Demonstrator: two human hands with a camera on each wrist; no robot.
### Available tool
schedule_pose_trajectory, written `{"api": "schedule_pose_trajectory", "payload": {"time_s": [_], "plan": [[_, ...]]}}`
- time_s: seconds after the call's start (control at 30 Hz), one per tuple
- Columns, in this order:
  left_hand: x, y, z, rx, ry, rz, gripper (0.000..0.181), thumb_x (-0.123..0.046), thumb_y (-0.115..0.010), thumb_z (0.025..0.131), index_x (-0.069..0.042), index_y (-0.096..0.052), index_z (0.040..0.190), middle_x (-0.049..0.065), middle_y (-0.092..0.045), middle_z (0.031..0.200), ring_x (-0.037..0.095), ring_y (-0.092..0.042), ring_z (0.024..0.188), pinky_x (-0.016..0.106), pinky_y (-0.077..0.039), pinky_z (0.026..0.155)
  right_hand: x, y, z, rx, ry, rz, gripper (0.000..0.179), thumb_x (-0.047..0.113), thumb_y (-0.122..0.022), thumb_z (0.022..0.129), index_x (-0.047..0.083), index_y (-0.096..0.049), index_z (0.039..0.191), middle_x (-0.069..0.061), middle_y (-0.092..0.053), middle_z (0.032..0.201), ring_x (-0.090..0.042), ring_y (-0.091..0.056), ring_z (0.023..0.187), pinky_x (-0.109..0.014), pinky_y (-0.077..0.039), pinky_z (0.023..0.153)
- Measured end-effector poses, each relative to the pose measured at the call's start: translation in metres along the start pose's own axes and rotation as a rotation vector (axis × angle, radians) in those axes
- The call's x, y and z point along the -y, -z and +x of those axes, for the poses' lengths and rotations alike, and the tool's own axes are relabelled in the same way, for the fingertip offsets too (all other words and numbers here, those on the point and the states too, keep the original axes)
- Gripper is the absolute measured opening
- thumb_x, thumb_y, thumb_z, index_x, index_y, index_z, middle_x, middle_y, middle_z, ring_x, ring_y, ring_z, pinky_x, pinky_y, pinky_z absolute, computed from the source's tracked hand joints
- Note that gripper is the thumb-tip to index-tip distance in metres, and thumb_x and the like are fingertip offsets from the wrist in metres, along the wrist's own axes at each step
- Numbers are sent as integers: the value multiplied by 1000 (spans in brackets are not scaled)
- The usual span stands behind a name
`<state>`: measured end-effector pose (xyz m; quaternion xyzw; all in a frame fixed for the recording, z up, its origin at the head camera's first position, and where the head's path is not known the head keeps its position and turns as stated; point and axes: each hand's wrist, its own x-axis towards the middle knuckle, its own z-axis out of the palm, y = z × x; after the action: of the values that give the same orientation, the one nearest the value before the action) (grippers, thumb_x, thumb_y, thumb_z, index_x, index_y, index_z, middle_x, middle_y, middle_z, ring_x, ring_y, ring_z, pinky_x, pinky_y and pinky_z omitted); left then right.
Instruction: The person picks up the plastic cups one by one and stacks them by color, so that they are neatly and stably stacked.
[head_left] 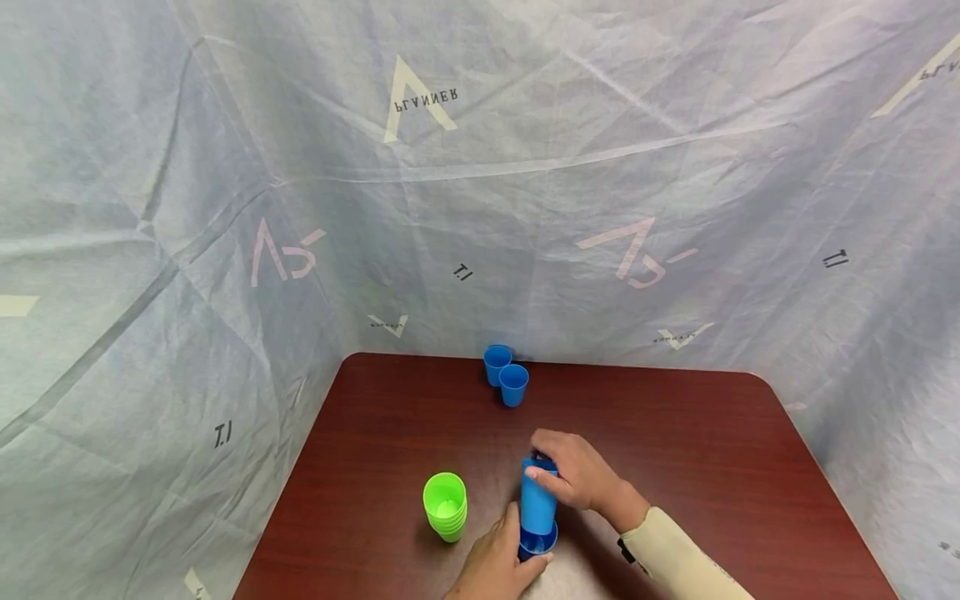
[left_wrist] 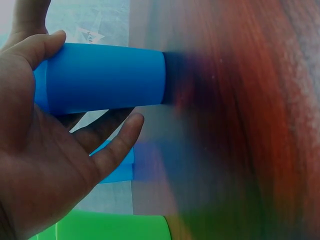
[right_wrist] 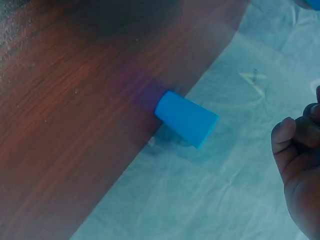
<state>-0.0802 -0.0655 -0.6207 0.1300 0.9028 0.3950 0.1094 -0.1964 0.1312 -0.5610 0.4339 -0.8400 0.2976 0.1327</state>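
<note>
Near the front of the table, my left hand [head_left: 495,554] grips a blue cup [left_wrist: 107,77] that stands upright, the thumb on one side and fingers around the other. Directly over its mouth, my right hand [head_left: 577,471] holds a second blue cup [head_left: 537,504] by the upper rim, thumb in front. The base of that upper cup overlaps the lower cup's opening in the head view. At the right edge of the right wrist view the right hand's fingers [right_wrist: 285,131] are curled, and the cup they hold is out of that frame.
A stack of lime-green cups [head_left: 447,504] stands left of my hands. Toward the back edge of the dark red wooden table [head_left: 675,433] two blue cups, one nearer [head_left: 513,386] and one farther [head_left: 497,363], stand close together. Grey printed sheeting [head_left: 525,225] hangs behind and at both sides.
</note>
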Motion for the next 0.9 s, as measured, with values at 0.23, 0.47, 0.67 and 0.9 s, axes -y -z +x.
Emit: {"api": "schedule_pose_trajectory", "payload": {"time_s": [0.23, 0.47, 0.67, 0.9], "plan": [[0, 0, 0, 27, 8, -11, 74, -56, -75, 94, -13, -43, 147, -1, -65, 123, 13, -66, 107, 39, -59, 88, 3, -3, -3, 33, 9, 6, 29, 48, -70, 92, 23, -58, 96, 13, -49, 81, 5, -41, 69, -11, -36, 61], [2, -2, 1, -13, -46, 12, 81, -54, -72, 97, -13, -36, 157, 4, -63, 140, 16, -67, 120, 40, -59, 95, 9, -6, -7, 82, 12, 93, 34, 50, -75, 85, 25, -57, 100, 14, -55, 88, 5, -49, 73, -10, -41, 64], [3, -2, 0, -34, -94, 13, 86, -53, -72, 98, -12, -32, 161, 5, -59, 149, 19, -66, 124, 41, -59, 99, 12, -13, -13, 87, 34, 148, 39, 50, -76, 81, 25, -55, 102, 14, -53, 88, 6, -50, 74, -6, -41, 63], [4, -2, 1, -13, -88, -24, 88, -53, -70, 99, -18, -24, 167, 3, -55, 156, 17, -64, 132, 41, -56, 106, 16, -19, -19, 80, 56, 158, 43, 48, -73, 77, 22, -53, 106, 13, -52, 91, 4, -50, 78, -5, -41, 67]]}}
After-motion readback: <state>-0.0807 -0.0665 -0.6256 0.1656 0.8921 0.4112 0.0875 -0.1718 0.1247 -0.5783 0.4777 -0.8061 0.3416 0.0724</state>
